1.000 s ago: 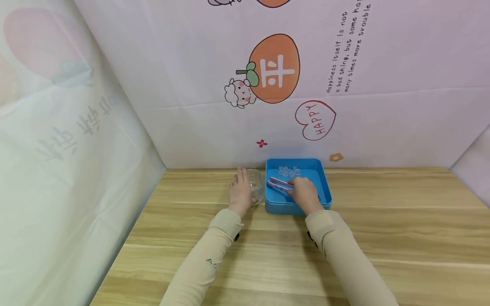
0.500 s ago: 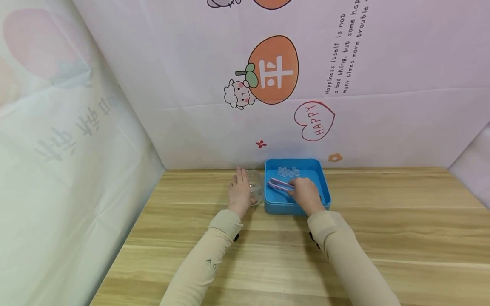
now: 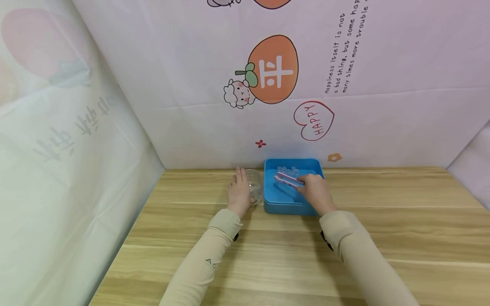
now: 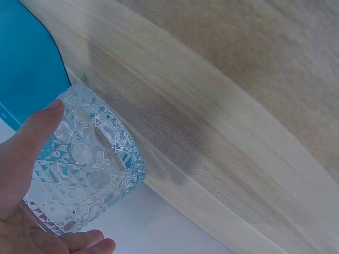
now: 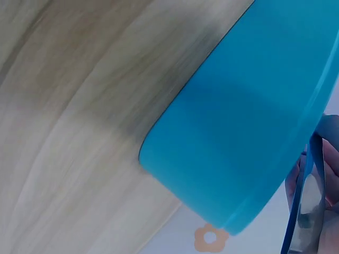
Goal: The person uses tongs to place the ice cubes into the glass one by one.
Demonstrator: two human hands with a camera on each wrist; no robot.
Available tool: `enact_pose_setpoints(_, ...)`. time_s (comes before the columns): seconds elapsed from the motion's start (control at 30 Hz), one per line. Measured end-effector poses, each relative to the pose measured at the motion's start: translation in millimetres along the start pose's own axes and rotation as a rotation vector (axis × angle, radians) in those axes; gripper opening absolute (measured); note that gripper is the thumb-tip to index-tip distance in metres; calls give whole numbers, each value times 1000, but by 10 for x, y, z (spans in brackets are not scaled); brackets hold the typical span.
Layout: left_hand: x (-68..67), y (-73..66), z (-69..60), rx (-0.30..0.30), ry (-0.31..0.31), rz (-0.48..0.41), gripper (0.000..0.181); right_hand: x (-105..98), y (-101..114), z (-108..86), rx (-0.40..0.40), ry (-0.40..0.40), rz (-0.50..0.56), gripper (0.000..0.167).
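My left hand (image 3: 239, 194) holds a clear, cut-pattern glass (image 4: 87, 164) upright on the table, thumb on the near side and fingers along its left. My right hand (image 3: 316, 193) grips pink-and-white tongs (image 3: 290, 179) by the closed end, over the blue box (image 3: 266, 205). The tongs point left, their tips near a cluster of clear ice-like cubes (image 3: 288, 171) at the box's back. Part of the cluster is hidden behind the tongs, and whether anything is between the tips cannot be told. In the right wrist view the tongs' handle (image 5: 309, 206) shows at the lower right.
Box and glass stand side by side at the back of the wooden table (image 3: 283, 259), close to the printed cloth backdrop (image 3: 206, 140). Another cloth (image 3: 76, 178) hangs along the left edge. The box's outer wall (image 5: 228, 116) fills much of the right wrist view.
My right hand has moved to the right, and the tongs have risen off the box's left part toward the cubes. My left hand stays at the glass.
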State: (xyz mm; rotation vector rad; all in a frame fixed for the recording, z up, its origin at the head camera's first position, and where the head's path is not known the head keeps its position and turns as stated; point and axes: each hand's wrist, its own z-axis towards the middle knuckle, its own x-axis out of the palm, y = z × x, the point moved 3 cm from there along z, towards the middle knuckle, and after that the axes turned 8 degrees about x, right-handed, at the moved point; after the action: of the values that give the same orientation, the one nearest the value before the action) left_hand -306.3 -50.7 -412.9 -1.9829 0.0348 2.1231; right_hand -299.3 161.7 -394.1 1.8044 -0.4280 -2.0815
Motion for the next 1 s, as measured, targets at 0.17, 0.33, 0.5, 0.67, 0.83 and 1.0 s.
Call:
enact_pose_setpoints(0.17, -2, 3, -20, 6, -3, 33, 109, -41, -37, -25, -33, -53, 25, 26)
enact_pose_setpoints(0.33, 17, 14, -15, 7, -8, 42, 111, -103, -38, -46, -31, -92, 68, 30)
enact_pose_setpoints(0.5, 26, 14, -3, 8, -9, 38, 111, -188, 6, -51, -16, -96, 96, 32)
enact_pose_setpoints(0.67, 14, -1, -6, 7, 0, 48, 110, -260, 75, -51, -15, -96, 113, 32)
enact_pose_setpoints(0.83, 11, -8, 2, 0, 0, 26, 110, -312, 168, -65, -29, -101, 133, 32)
enact_pose_setpoints(1.0, 10, -9, 15, -6, -1, 16, 109, -341, 273, -98, -74, -114, 138, 31)
